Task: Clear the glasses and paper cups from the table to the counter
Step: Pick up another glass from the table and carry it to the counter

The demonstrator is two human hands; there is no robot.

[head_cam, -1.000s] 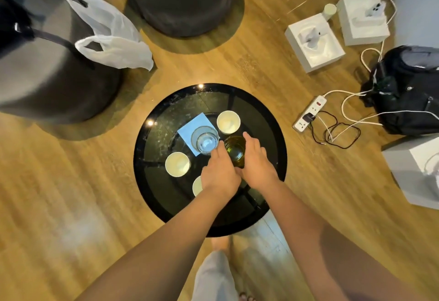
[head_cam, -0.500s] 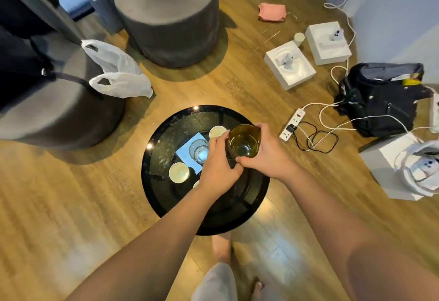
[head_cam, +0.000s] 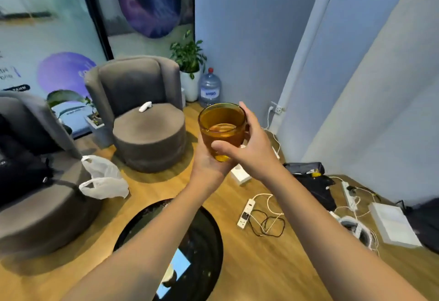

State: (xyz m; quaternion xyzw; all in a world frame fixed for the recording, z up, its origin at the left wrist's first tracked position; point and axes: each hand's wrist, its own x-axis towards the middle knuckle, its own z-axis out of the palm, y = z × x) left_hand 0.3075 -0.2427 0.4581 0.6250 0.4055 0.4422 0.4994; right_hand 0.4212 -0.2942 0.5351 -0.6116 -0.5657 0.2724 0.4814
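Head view: an amber glass point(head_cam: 222, 129), upright and partly filled with a golden liquid, is held up in the air by both hands, well above the round black table point(head_cam: 204, 236) seen low in the frame. The glass is cupped from below and behind by the left hand point(head_cam: 209, 160), whose fingers are curled round its base, while the right hand point(head_cam: 249, 151) is wrapped round its right side, with the thumb laid across the lower front and a fingertip raised beside the rim; each grip is thus clenched on the glass. On the table a light blue napkin point(head_cam: 181, 265) is seen, with a pale paper cup point(head_cam: 169, 277) resting on it (only partly visible past the left forearm). Behind the glass stand a grey armchair point(head_cam: 140, 110) with a small white object on its seat, a potted plant point(head_cam: 188, 63) and a water bottle point(head_cam: 209, 89). A white plastic bag point(head_cam: 104, 179) is draped on a second grey seat at the left, and a white power strip point(head_cam: 245, 212) with tangled cables lies on the wooden floor at the right.
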